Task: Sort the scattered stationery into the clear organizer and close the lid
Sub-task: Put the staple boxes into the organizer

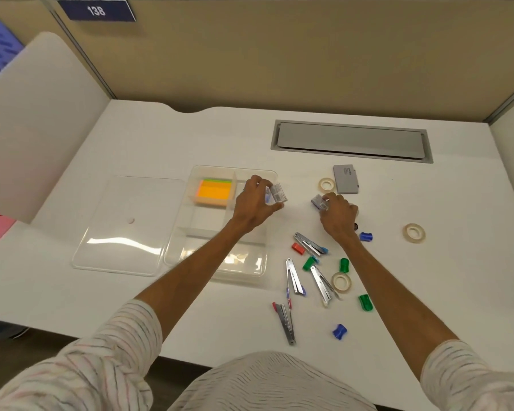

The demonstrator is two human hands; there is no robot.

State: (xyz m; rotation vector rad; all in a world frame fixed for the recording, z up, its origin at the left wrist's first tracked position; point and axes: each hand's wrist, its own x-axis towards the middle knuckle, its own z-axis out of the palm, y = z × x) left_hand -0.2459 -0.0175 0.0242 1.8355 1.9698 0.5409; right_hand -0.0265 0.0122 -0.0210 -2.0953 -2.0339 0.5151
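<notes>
The clear organizer [250, 272] sits mid-table with orange sticky notes [214, 194] in its back-left compartment. Its clear lid [125, 226] lies flat to the left. My left hand [254, 207] hovers over the organizer's back-right corner, shut on small staple boxes [278, 195]. My right hand [337, 216] rests on the table to the right, shut on another staple box [319, 203]. Several staplers [310, 244] and coloured sharpeners [365, 302] lie scattered in front of my right hand. Tape rolls [414, 233] and a grey case [346, 179] lie nearby.
A grey cable hatch [350, 142] is set into the table at the back right. Beige partition walls enclose the desk, with a white divider panel [39, 123] at the left. The table's front edge runs close to my body.
</notes>
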